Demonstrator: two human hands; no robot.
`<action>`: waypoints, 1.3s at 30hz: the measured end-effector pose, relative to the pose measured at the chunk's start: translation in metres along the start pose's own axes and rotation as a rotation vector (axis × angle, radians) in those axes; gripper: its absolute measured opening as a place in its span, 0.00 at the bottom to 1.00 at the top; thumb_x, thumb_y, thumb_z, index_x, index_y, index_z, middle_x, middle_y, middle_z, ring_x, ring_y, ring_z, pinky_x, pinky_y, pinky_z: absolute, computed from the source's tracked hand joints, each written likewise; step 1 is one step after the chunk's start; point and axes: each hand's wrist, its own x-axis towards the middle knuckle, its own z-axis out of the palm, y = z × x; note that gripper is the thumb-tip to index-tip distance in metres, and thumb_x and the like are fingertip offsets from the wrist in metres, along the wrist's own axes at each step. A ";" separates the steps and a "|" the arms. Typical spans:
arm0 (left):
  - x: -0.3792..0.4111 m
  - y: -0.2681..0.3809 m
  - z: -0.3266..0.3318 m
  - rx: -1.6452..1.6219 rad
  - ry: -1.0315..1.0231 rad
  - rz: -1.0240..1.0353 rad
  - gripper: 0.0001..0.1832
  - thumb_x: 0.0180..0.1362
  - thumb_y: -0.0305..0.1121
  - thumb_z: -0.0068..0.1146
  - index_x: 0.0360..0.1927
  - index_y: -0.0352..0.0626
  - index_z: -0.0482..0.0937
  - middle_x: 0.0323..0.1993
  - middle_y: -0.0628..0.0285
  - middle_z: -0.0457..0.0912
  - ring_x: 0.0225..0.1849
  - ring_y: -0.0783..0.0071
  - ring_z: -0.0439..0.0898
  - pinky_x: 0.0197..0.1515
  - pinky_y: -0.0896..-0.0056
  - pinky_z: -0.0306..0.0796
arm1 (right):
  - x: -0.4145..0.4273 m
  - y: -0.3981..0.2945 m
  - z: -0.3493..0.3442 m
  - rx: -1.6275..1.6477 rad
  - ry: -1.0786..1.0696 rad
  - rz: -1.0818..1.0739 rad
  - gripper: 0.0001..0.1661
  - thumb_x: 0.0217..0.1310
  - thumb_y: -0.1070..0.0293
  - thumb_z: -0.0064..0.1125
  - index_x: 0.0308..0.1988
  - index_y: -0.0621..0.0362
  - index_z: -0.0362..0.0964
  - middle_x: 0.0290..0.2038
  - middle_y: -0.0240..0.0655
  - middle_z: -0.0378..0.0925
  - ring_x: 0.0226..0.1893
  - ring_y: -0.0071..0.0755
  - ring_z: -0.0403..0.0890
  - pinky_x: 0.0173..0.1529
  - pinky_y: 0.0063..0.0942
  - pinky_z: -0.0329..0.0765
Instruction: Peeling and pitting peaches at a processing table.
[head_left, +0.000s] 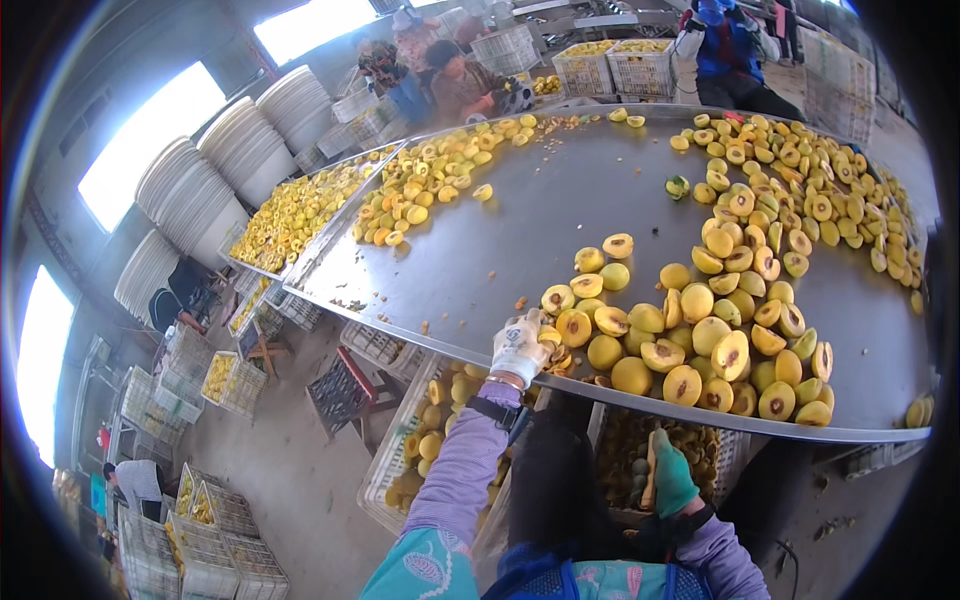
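Observation:
My left hand (517, 349), in a white work glove with a printed mark, is at the front edge of the metal table (600, 176). Its fingers close around a small yellow peach half (550, 334). Right beside it lie peach halves (574, 328) with brown pit hollows, and some peach scraps (559, 361). Below the table edge, my right hand (673, 474) wears a green glove and grips a tool with a pale wooden handle (649, 474); its working end cannot be made out. Under that hand is a crate (731, 457) of dark pits or scraps.
A white plastic crate (382, 472) of peaches stands by my left forearm. More peach halves heap along the right (832, 187) and far left (435, 165) of the table. A low stool (341, 397) stands on the floor at left. Other people (461, 79) sit beyond the table.

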 end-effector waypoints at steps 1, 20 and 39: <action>-0.005 0.000 0.004 -0.044 0.083 0.046 0.26 0.48 0.39 0.63 0.50 0.43 0.71 0.46 0.50 0.79 0.47 0.54 0.79 0.52 0.59 0.71 | 0.010 -0.005 -0.010 0.229 -0.048 0.182 0.18 0.63 0.43 0.47 0.38 0.44 0.65 0.21 0.30 0.66 0.16 0.27 0.64 0.20 0.26 0.65; -0.105 0.095 0.027 -0.853 0.273 0.398 0.15 0.59 0.30 0.52 0.48 0.34 0.74 0.45 0.54 0.80 0.42 0.62 0.80 0.46 0.67 0.73 | -0.011 -0.020 0.047 -0.968 0.193 -1.040 0.18 0.65 0.57 0.49 0.31 0.63 0.65 0.20 0.54 0.73 0.23 0.62 0.75 0.25 0.50 0.69; -0.131 0.096 0.029 -1.351 0.111 0.173 0.14 0.65 0.32 0.43 0.41 0.32 0.78 0.35 0.59 0.81 0.32 0.76 0.79 0.35 0.77 0.72 | -0.029 -0.012 0.037 0.568 -0.914 0.403 0.25 0.69 0.41 0.34 0.35 0.50 0.65 0.16 0.18 0.59 0.11 0.16 0.58 0.17 0.20 0.58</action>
